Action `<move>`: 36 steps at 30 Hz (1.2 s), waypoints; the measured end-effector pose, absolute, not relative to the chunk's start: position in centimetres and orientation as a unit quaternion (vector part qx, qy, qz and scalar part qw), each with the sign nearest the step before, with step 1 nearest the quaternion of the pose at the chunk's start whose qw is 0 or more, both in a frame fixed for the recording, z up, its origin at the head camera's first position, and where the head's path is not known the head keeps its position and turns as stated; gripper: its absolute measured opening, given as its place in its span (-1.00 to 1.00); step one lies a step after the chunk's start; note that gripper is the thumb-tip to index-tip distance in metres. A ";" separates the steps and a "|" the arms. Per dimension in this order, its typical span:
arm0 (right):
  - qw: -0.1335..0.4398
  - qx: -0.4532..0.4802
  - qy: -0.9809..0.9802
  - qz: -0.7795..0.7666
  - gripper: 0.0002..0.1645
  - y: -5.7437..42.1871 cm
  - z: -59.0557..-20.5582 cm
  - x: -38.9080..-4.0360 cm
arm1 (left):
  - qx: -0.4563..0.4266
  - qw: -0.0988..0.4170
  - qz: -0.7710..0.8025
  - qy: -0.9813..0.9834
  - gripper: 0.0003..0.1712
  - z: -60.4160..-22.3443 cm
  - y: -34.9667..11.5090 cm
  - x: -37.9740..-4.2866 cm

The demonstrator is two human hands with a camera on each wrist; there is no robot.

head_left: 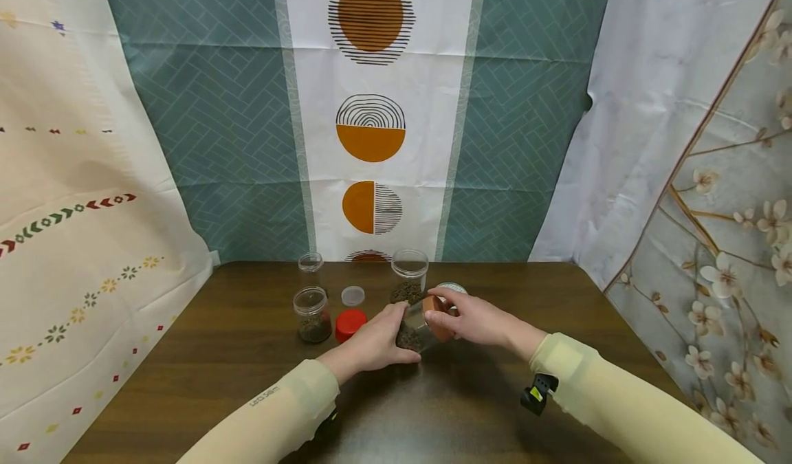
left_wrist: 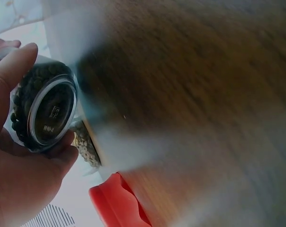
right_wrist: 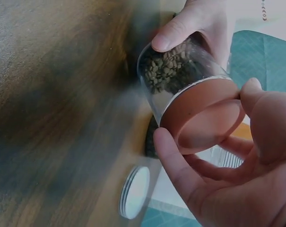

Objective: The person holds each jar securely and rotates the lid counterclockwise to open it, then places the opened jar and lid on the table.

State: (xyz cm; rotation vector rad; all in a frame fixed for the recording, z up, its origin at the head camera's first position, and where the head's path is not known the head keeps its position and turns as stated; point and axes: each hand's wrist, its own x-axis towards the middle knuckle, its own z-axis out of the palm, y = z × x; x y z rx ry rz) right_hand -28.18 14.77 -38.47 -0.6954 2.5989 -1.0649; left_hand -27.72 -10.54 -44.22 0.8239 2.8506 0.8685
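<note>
Low over the table, a clear jar (right_wrist: 166, 71) of small brown beans or pellets is held tilted between both hands. My left hand (head_left: 377, 337) grips its body, thumb on one side and fingers on the other; the jar's base faces the left wrist camera. My right hand (head_left: 482, 319) grips the rim of the orange-brown lid (right_wrist: 195, 101), which sits on the jar's mouth. In the right wrist view the lid's outer face points toward the right palm, with thumb and fingers spread around its edge.
Behind the hands stands an uncapped clear jar (head_left: 410, 292) partly filled with brown pieces. Left of it are a lidless jar (head_left: 314, 326) with dark contents, another clear jar (head_left: 311, 264), a red lid (head_left: 350, 324) and a small pale lid (head_left: 353, 295). A white lid (right_wrist: 137, 191) lies near my right hand.
</note>
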 end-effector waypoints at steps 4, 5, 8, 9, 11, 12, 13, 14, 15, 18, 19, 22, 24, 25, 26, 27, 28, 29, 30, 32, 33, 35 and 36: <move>0.141 -0.218 0.886 -0.385 -0.22 14.7 -38.1 -28.1 | 0.271 0.018 0.282 0.920 0.22 -44.2 -10.6 -27.7; 0.145 -0.216 0.883 -0.391 -0.26 14.7 -38.0 -28.1 | 0.273 0.018 0.282 0.920 0.22 -44.2 -10.6 -27.7; 0.157 -0.207 0.877 -0.403 -0.29 14.7 -37.8 -28.2 | 0.277 0.017 0.284 0.918 0.20 -44.2 -10.6 -27.8; 0.160 -0.204 0.876 -0.406 -0.28 14.7 -37.8 -28.2 | 0.277 0.017 0.283 0.918 0.19 -44.2 -10.6 -27.8; 0.166 -0.198 0.875 -0.409 -0.24 14.7 -37.8 -28.3 | 0.278 0.018 0.281 0.918 0.19 -44.1 -10.6 -27.8; 0.166 -0.198 0.875 -0.410 -0.21 14.7 -37.8 -28.3 | 0.279 0.018 0.281 0.918 0.19 -44.1 -10.6 -27.9; 0.166 -0.195 0.875 -0.412 -0.19 14.7 -37.8 -28.3 | 0.278 0.020 0.281 0.918 0.19 -44.1 -10.5 -27.9; 0.168 -0.194 0.874 -0.414 -0.18 14.7 -37.8 -28.3 | 0.278 0.021 0.280 0.919 0.19 -44.0 -10.5 -27.9; 0.168 -0.194 0.873 -0.415 -0.19 14.8 -37.8 -28.4 | 0.277 0.022 0.279 0.919 0.19 -44.0 -10.5 -28.0; 0.169 -0.201 0.869 -0.420 -0.20 14.9 -37.8 -28.5 | 0.277 0.023 0.280 0.919 0.20 -44.0 -10.5 -28.1; 0.171 -0.200 0.867 -0.423 -0.21 14.9 -37.8 -28.6 | 0.276 0.024 0.280 0.919 0.19 -44.0 -10.5 -28.1; 0.174 -0.207 0.863 -0.426 -0.23 14.9 -37.7 -28.6 | 0.273 0.026 0.276 0.921 0.19 -44.0 -10.4 -28.0; 0.175 -0.211 0.862 -0.427 -0.25 14.9 -37.7 -28.6 | 0.272 0.027 0.274 0.922 0.20 -43.9 -10.4 -28.0; 0.176 -0.212 0.861 -0.427 -0.25 14.9 -37.7 -28.6 | 0.272 0.027 0.274 0.922 0.20 -43.9 -10.4 -28.0; 0.177 -0.212 0.861 -0.427 -0.26 14.9 -37.8 -28.6 | 0.273 0.028 0.275 0.922 0.20 -44.0 -10.4 -28.0; 0.175 -0.215 0.861 -0.426 -0.26 14.9 -37.8 -28.7 | 0.273 0.029 0.276 0.921 0.20 -44.0 -10.4 -28.1; 0.174 -0.219 0.862 -0.424 -0.27 14.8 -37.8 -28.7 | 0.273 0.030 0.278 0.920 0.21 -44.0 -10.5 -28.1; 0.171 -0.224 0.863 -0.419 -0.26 14.8 -37.8 -28.7 | 0.275 0.031 0.282 0.919 0.20 -44.1 -10.5 -28.1; 0.167 -0.230 0.864 -0.415 -0.25 14.8 -37.8 -28.7 | 0.276 0.032 0.285 0.917 0.20 -44.1 -10.6 -28.2; 0.159 -0.244 0.867 -0.405 -0.23 14.8 -37.9 -28.8 | 0.276 0.036 0.292 0.915 0.19 -44.2 -10.8 -28.2; 0.155 -0.252 0.868 -0.399 -0.22 14.8 -37.9 -28.9 | 0.275 0.037 0.294 0.915 0.19 -44.3 -10.9 -28.2; 0.151 -0.269 0.867 -0.391 -0.20 14.8 -37.9 -28.9 | 0.276 0.040 0.296 0.914 0.18 -44.4 -11.0 -28.3; 0.150 -0.277 0.866 -0.389 -0.21 14.8 -37.8 -29.0 | 0.275 0.041 0.296 0.914 0.18 -44.5 -11.0 -28.3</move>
